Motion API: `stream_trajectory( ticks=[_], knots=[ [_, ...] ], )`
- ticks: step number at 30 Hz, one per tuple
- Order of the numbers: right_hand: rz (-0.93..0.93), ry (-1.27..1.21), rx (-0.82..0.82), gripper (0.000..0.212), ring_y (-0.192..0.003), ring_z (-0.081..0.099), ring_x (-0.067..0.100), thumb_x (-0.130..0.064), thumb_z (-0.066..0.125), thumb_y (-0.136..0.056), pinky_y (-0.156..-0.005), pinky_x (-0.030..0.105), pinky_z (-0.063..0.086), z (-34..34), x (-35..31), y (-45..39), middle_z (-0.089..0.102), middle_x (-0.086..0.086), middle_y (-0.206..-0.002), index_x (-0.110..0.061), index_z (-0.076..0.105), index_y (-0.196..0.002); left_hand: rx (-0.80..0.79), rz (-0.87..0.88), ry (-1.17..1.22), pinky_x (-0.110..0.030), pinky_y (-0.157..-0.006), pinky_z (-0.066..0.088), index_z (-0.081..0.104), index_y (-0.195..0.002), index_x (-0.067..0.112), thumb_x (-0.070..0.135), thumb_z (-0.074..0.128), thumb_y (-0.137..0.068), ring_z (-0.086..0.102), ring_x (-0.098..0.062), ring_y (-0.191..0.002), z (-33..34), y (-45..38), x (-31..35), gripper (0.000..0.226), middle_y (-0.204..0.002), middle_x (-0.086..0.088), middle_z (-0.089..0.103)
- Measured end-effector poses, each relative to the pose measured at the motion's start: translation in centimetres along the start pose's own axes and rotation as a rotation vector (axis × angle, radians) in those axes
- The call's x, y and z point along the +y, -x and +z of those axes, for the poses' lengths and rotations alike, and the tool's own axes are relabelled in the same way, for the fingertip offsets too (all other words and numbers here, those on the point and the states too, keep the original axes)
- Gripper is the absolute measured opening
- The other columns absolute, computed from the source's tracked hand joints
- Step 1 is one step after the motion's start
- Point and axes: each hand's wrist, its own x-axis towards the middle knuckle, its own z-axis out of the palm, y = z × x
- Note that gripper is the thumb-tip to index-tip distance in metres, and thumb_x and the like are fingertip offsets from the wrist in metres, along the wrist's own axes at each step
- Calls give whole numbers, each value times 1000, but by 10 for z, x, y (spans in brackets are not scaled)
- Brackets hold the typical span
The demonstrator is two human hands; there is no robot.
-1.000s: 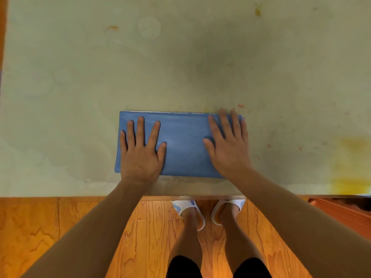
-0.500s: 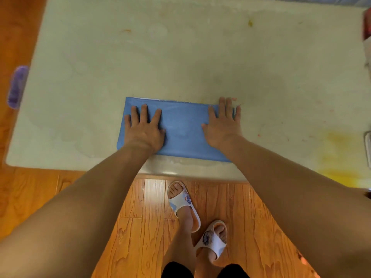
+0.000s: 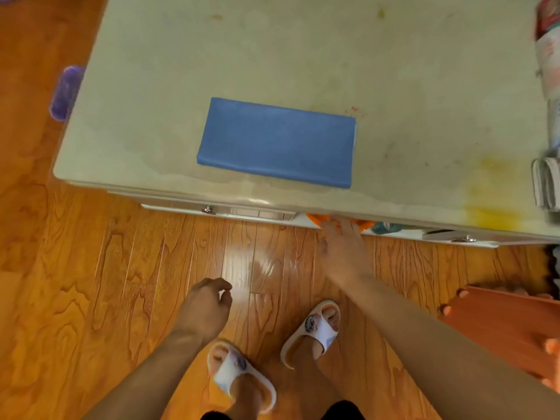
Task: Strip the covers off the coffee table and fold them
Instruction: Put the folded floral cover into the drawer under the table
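Right hand [image 3: 344, 242] is seen reaching under the front lip of the pale glossy stone-look worktop [image 3: 303, 56]; its fingertips are hidden against orange items [image 3: 318, 219] in an open drawer below, so whether anything is gripped cannot be told. The hand is motion-blurred. Left hand [image 3: 207, 307] is held over the wooden plank floor [image 3: 91, 283], fingers loosely curled, nothing held.

Folded blue cloth cover [image 3: 277, 140] is laid flat as a neat rectangle on the worktop, near the front edge, touched by neither hand. Bare stained surface is left on all sides of it.

At the right frame edge a folded striped cloth [image 3: 547, 186] and a patterned roll [image 3: 548, 56] are cut off and blurred. A purple plastic object [image 3: 65, 92] is partly hidden beside the left worktop edge. A metal drawer knob [image 3: 208, 210] is seen under the front edge. White slippers [image 3: 315, 325] are worn.
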Motion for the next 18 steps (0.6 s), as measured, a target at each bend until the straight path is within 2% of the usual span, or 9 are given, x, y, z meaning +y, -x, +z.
stream_trajectory(
  ticks=[6, 9, 14, 18],
  knots=[
    [5, 17, 134, 58, -127, 41, 35, -8, 63, -87, -111, 42, 34, 28, -6, -1, 43, 17, -144, -13, 49, -142, -55, 0, 12, -34, -97, 50, 59, -136, 22, 26, 48, -103, 58, -24, -121, 20, -32, -36, 34, -140, -4, 56],
    [-132, 198, 247, 60, -130, 41, 40, -10, 65, -82, -115, 49, 34, 44, -25, -20, 43, 22, -145, -9, 49, -140, -30, 28, 46, -39, -102, 48, 53, -141, 22, 26, 48, -104, 52, -25, -126, 28, -48, -51, 38, -144, -3, 49],
    [-304, 407, 276, 75, -142, 29, 40, -18, 59, -82, -119, 52, 24, 79, -72, -74, 33, 20, -155, -8, 34, -152, 87, 104, 62, -37, -109, 42, 42, -149, 22, 27, 52, -102, 46, -25, -133, 31, -107, -73, 49, -152, -2, 36],
    [-328, 389, 545, 79, -141, 30, 38, -21, 59, -77, -117, 51, 24, 124, -67, -96, 36, 16, -153, -12, 35, -152, 332, 158, -95, -40, -118, 30, 35, -152, 23, 30, 62, -94, 28, -34, -145, 34, -201, -90, 64, -160, -13, 19]
  ],
)
